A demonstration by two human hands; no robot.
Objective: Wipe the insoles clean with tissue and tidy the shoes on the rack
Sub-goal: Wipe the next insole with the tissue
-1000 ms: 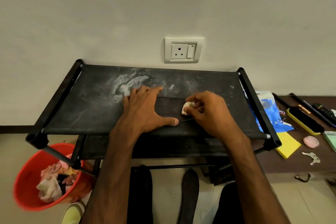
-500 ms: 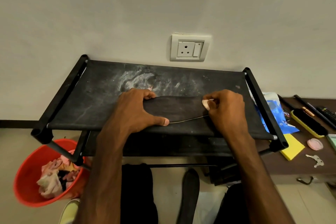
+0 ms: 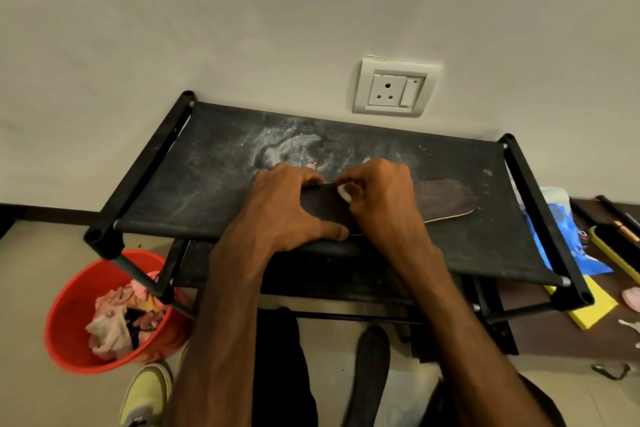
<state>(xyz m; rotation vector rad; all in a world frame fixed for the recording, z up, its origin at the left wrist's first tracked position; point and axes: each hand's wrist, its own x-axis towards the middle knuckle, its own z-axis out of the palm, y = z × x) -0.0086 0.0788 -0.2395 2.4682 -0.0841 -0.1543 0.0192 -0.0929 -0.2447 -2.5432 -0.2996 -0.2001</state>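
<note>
On dusty fabric (image 3: pixel 207 184), fingers (image 3: pixel 367 180) pinch crumpled tissue (image 3: pixel 344 191)

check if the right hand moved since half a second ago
Yes: the right hand, pinching the tissue, slid left along the insole, away from the rack's right rail, up close to the left hand.

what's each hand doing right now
Left hand: grips the insole, fingers curled over its far edge, thumb on the near edge.
Right hand: pinches a wad of tissue against the insole.
</note>
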